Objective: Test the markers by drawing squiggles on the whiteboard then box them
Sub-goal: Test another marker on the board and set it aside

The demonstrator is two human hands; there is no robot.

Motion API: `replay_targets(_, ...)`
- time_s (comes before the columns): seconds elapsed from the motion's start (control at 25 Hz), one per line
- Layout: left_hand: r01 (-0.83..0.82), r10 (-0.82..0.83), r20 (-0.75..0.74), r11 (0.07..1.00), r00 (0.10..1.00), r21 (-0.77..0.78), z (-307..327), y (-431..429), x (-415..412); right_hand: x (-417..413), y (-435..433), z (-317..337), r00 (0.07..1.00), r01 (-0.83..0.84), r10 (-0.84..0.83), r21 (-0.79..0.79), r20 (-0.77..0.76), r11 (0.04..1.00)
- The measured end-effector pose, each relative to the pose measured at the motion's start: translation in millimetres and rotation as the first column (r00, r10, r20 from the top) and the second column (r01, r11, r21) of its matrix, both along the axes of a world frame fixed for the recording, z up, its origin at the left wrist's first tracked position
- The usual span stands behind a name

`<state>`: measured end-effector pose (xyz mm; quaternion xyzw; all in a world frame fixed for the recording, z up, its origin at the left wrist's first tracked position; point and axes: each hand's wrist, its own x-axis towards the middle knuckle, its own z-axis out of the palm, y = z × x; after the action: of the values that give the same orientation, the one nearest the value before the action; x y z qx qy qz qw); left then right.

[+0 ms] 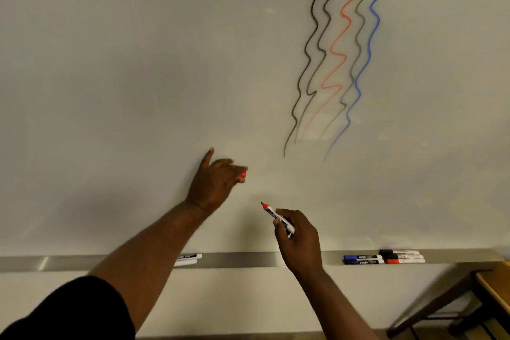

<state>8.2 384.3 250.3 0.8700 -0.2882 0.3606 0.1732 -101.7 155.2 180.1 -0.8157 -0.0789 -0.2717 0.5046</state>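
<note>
The whiteboard [138,77] fills the view. At its upper right are several squiggles [335,72]: black ones, a red one and a blue one. My right hand [299,240] grips an uncapped red marker [277,217], tip pointing up-left, just off the board. My left hand [215,182] is raised against the board, pinching the red cap [242,175] between thumb and fingers, with one finger pointing up.
A metal tray [234,259] runs along the board's lower edge. Capped markers [383,257], blue, black and red, lie on it at the right. Another marker [189,259] lies partly behind my left forearm. A wooden table [494,290] stands at the lower right.
</note>
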Motion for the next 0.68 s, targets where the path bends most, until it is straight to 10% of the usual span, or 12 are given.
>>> replay_targets(0.68,-0.245,0.131,-0.522,0.957,0.843,-0.155,-161.8,-60.4,-146.9,-58.5,-57.6,-92.5,0.965,-0.131,0.123,-0.017,-0.233,0.991)
